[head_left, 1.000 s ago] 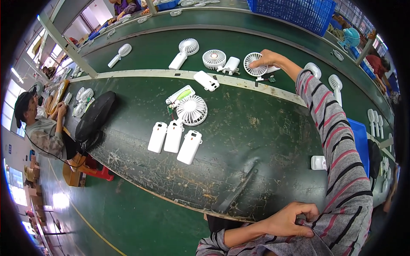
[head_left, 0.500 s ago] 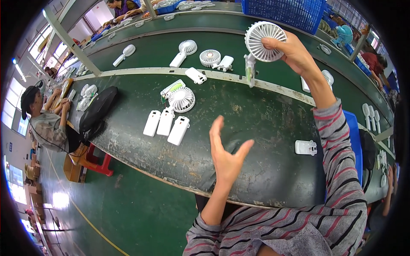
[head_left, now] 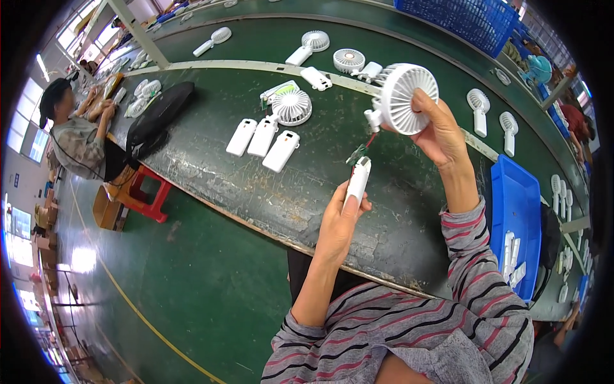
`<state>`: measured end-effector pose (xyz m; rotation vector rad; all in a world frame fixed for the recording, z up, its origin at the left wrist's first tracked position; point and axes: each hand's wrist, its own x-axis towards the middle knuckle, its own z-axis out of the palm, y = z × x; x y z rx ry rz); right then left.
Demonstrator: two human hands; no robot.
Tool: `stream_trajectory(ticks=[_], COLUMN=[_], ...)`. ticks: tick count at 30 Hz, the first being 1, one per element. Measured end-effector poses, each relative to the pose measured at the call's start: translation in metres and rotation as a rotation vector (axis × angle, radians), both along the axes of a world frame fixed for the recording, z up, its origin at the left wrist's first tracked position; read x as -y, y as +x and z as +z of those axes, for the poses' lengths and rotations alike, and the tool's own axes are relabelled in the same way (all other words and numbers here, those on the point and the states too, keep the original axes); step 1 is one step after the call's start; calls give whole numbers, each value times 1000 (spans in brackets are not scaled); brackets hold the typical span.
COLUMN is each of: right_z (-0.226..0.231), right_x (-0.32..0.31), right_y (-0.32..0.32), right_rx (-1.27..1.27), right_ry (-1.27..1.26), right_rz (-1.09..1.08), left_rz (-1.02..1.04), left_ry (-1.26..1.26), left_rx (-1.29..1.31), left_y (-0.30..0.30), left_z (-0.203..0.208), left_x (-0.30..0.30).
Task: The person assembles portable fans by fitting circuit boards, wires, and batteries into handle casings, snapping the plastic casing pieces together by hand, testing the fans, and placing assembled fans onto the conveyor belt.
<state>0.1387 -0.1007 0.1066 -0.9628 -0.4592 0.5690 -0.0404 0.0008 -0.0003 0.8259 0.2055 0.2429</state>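
My right hand [head_left: 446, 136] grips a white fan head [head_left: 404, 97] by its round grille, thumb on the front. Lower down, my left hand [head_left: 338, 225] is closed around a white fan handle [head_left: 359, 179]. A small green circuit board [head_left: 358, 152] and a thin red wire show between the head and the handle. On the bench to the left lies another fan [head_left: 292, 106], with a green battery [head_left: 286, 88] visible beside its head. Three white handle casings [head_left: 281, 152] lie side by side in front of it.
A blue tray [head_left: 511, 168] holding white parts is at my right. Along the green conveyor [head_left: 256, 50] lie white fans [head_left: 315, 41] and a casing. A black bag [head_left: 160, 118] rests at the bench's left, near a seated person [head_left: 77, 147] and a red stool [head_left: 150, 192].
My right hand has come down with the fan head and turned it sideways. My left hand, open before, has closed on the handle. The whole view has shifted.
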Motion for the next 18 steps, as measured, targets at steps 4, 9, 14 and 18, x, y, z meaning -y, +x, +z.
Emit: stream_trajectory(ticks=[4, 9, 14, 18], right_z=[-10, -16, -15, -11], right_x=[8, 15, 14, 12], right_y=[-5, -1, -4, -11], right_rx=[-50, -88, -90, -30], right_ry=[5, -19, 5, 6], right_rz=[-50, -60, -74, -79], left_rz=[25, 9, -91, -191], left_ry=[-206, -319, -357, -345], left_rx=[139, 294, 157, 210], left_y=[-4, -5, -6, -3], left_z=[6, 16, 14, 19], left_x=[0, 6, 9, 15])
